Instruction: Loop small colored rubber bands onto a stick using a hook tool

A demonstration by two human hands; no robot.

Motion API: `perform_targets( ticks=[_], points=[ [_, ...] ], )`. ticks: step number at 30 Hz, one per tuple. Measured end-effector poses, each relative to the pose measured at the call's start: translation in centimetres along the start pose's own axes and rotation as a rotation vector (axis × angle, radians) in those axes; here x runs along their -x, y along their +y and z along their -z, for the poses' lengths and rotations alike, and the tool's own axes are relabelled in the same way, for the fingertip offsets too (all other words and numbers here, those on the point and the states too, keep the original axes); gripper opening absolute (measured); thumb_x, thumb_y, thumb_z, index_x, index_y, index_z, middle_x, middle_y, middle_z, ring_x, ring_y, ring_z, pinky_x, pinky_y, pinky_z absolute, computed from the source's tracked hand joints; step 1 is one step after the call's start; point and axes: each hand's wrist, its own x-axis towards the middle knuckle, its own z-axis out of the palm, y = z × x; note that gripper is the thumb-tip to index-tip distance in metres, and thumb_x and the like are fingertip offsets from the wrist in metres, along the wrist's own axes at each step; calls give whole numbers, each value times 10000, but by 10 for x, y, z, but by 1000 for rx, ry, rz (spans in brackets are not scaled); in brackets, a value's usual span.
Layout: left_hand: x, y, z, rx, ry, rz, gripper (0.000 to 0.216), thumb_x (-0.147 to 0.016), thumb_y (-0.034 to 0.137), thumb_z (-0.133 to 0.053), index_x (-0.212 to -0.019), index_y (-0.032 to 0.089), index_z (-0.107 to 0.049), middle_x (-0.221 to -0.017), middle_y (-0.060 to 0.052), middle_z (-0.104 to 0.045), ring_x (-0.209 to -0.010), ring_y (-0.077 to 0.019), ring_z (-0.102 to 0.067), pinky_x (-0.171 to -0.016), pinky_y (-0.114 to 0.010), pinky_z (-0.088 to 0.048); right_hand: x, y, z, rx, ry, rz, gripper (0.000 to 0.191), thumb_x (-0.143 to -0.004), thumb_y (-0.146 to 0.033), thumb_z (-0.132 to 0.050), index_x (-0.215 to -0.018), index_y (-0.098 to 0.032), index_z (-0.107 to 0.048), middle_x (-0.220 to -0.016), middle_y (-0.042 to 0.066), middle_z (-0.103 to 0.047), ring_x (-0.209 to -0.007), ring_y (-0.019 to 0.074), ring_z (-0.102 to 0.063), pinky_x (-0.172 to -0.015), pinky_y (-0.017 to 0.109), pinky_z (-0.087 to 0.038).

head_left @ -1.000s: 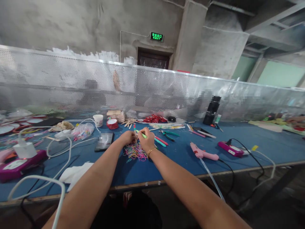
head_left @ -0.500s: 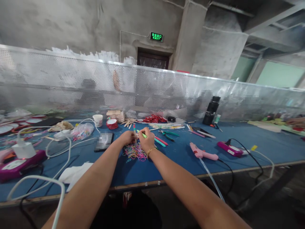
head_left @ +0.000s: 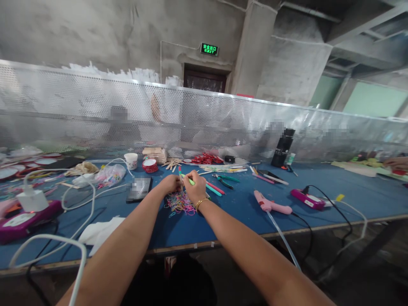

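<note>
Pinched in my left hand (head_left: 171, 184) is an upright wooden craft stick (head_left: 180, 171), its top end coloured red and green. Closed around a lime-green marker pen (head_left: 191, 181), my right hand (head_left: 196, 188) meets the stick from the right side. The pen's tip is too small to make out. Just below both hands lies a pile of small multicoloured plastic loops (head_left: 181, 205). A red marker (head_left: 216, 188) and a teal marker (head_left: 214, 190) rest on the blue table to the right of my right hand.
Pliers (head_left: 225, 182) lie beyond the markers. A pink glue gun (head_left: 270, 204) and a purple power strip (head_left: 307, 199) sit to the right, with trailing cords. At the left are a phone (head_left: 139, 189) and white cable. Red-rimmed discs (head_left: 149, 165) and loose sticks (head_left: 173, 163) lie behind.
My right hand, with the green marker, has shifted very slightly to the left against the stick. My left hand and the stick look almost unmoved.
</note>
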Motion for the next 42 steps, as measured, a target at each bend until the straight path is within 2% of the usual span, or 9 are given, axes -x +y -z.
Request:
perform_targets(
  ticks=[7,14,25,33,42],
  points=[
    [0,-2,-1,44,-12,-8,186,-738,306,-651,-684,142,-580,-535,13,-555,-494,-96,-502,-489,-188,-366,1,-1,0,0,-13,45,133,-847,-280,-528,-730,-221,-553,-689,-32,-644,-689,154,-588,-746,273,-361],
    [-2,-3,-2,16,17,-5,124,-765,232,-596,-674,148,-579,-540,9,-554,-496,-105,-506,-494,-197,-373,-1,4,1,48,26,15,130,-842,-269,-529,-724,-215,-542,-680,-27,-643,-687,156,-591,-755,278,-349],
    [-11,-14,-3,83,9,-22,203,-709,316,-701,-673,140,-606,-492,19,-531,-466,-90,-476,-480,-184,-372,1,2,-1,-17,10,79,133,-842,-265,-531,-717,-221,-548,-667,-32,-630,-658,149,-572,-719,268,-362],
    [-6,-9,-3,69,11,-17,186,-735,254,-662,-620,144,-565,-493,22,-513,-456,-78,-464,-463,-175,-358,1,1,-2,1,0,62,136,-846,-269,-542,-718,-223,-555,-675,-35,-639,-680,151,-584,-736,270,-358],
    [-10,-12,-5,91,12,17,124,-772,213,-617,-672,152,-573,-529,4,-560,-477,-103,-526,-477,-189,-397,0,5,-2,-19,-2,48,119,-839,-265,-538,-726,-228,-552,-674,-30,-643,-657,147,-589,-692,251,-375]
  ],
)
